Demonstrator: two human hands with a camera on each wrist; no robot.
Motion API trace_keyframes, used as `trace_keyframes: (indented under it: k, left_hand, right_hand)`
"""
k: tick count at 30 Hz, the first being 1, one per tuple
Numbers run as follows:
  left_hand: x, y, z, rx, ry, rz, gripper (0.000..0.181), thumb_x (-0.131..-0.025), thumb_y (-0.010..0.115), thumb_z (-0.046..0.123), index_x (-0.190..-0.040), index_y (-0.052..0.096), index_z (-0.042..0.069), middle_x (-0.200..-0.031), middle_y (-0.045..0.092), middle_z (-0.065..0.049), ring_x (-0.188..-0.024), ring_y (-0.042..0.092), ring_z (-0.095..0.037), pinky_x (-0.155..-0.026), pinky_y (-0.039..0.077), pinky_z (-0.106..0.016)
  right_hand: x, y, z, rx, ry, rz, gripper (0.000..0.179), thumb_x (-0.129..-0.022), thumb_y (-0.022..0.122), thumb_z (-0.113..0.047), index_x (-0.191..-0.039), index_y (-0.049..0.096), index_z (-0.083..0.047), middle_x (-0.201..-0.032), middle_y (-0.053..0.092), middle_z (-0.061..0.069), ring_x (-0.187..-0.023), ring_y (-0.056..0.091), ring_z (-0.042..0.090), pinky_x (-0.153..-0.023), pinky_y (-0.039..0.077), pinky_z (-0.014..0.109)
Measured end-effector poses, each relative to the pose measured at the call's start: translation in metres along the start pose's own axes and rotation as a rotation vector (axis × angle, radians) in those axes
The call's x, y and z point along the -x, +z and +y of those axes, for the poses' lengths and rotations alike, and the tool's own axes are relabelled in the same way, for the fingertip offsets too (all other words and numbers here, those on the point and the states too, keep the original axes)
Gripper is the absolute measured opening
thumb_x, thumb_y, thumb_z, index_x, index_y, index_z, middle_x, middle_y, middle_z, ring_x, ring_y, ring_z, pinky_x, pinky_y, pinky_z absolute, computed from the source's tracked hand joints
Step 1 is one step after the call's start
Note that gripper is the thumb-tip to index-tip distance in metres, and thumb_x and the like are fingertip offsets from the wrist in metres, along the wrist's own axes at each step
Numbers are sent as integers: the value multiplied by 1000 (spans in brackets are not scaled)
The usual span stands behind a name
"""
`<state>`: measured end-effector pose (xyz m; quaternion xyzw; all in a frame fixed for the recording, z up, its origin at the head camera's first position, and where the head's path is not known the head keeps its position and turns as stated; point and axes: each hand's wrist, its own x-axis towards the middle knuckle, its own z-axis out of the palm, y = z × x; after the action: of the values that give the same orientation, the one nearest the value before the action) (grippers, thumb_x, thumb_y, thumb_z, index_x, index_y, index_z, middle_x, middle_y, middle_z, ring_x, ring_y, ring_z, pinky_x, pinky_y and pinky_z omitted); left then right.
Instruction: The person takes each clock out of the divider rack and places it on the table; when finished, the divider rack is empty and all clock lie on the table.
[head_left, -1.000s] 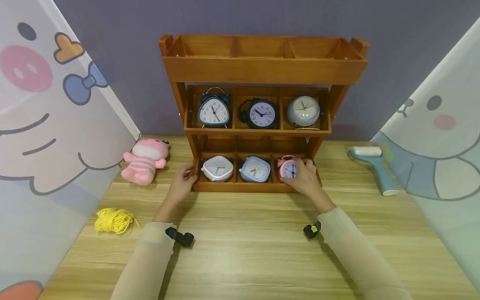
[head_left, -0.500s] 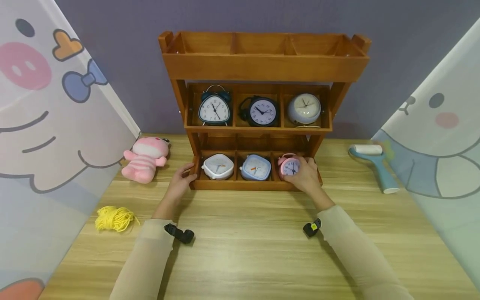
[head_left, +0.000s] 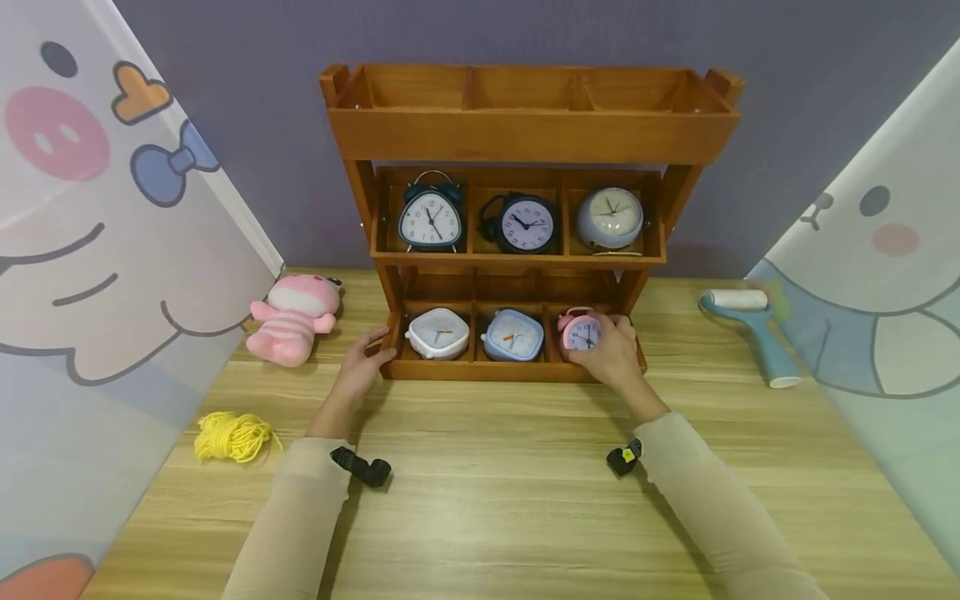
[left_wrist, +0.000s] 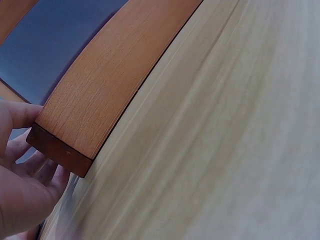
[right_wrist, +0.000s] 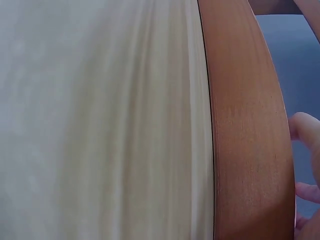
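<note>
A brown wooden display rack (head_left: 532, 137) with three tiers stands at the back of the table. My left hand (head_left: 358, 367) grips the left end of its bottom tier; in the left wrist view, fingers (left_wrist: 25, 114) lie on both sides of the wooden corner (left_wrist: 60, 150). My right hand (head_left: 613, 354) holds a pink alarm clock (head_left: 581, 335) in the bottom right compartment, fingers on its right side. Beside it sit a light blue clock (head_left: 513, 336) and a white clock (head_left: 438, 335), one per compartment. The right wrist view shows the front board (right_wrist: 250, 120) and fingertips (right_wrist: 304, 125) behind it.
On the middle tier stand a dark green clock (head_left: 430, 221), a black clock (head_left: 527, 225) and a round pale clock (head_left: 611, 218). Left of the rack lie a pink plush toy (head_left: 291, 321) and yellow cord (head_left: 234, 437); a blue-handled lint roller (head_left: 757, 329) lies right.
The pink clock has tilted slightly upright, its face showing a little more, as my right fingers shifted right along it. My left hand stays at the rack's end.
</note>
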<state>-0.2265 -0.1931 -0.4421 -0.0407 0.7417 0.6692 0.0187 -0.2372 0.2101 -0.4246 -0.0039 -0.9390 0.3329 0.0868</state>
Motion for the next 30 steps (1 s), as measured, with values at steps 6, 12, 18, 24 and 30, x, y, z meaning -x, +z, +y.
trace_keyframes:
  k: [6, 12, 18, 24, 30]
  left_hand:
    - [-1, -1, -3, 3, 4, 0, 51, -97, 54, 0, -145, 37, -5, -151, 29, -22, -134, 30, -36, -109, 28, -44]
    - [4, -1, 10, 31, -20, -11, 52, -96, 53, -4, -145, 35, -9, -152, 25, -25, -134, 28, -39, -109, 27, -47]
    - [1, -4, 1, 11, -11, -1, 51, -97, 54, -1, -145, 37, -6, -153, 26, -22, -135, 29, -38, -109, 27, -46]
    - [-1, -3, -8, -13, 24, 11, 51, -97, 55, 1, -145, 39, -4, -152, 29, -20, -135, 30, -38, -109, 28, -46]
    - [-2, -2, -8, -11, 30, 5, 51, -97, 55, 1, -145, 39, -3, -152, 29, -20, -134, 31, -38, -109, 29, -45]
  right_hand:
    - [-1, -9, -5, -49, -13, 67, 86, -66, 85, -24, -139, 47, 0, -132, 35, 28, -122, 29, 45, -90, 35, 60]
    - [-4, -25, -9, -91, -21, 71, 85, -67, 86, -23, -139, 47, -1, -132, 34, 30, -120, 29, 45, -87, 38, 60]
    - [2, -37, -10, -103, -25, 49, 81, -71, 85, -22, -139, 47, 1, -134, 32, 32, -121, 28, 46, -86, 38, 60]
    - [11, -53, -7, -109, -42, 19, 80, -73, 84, -19, -140, 45, 3, -136, 30, 33, -119, 31, 47, -85, 39, 60]
    - [18, -74, 6, -117, -71, -18, 79, -74, 81, -16, -140, 43, 7, -134, 31, 34, -113, 37, 48, -84, 39, 57]
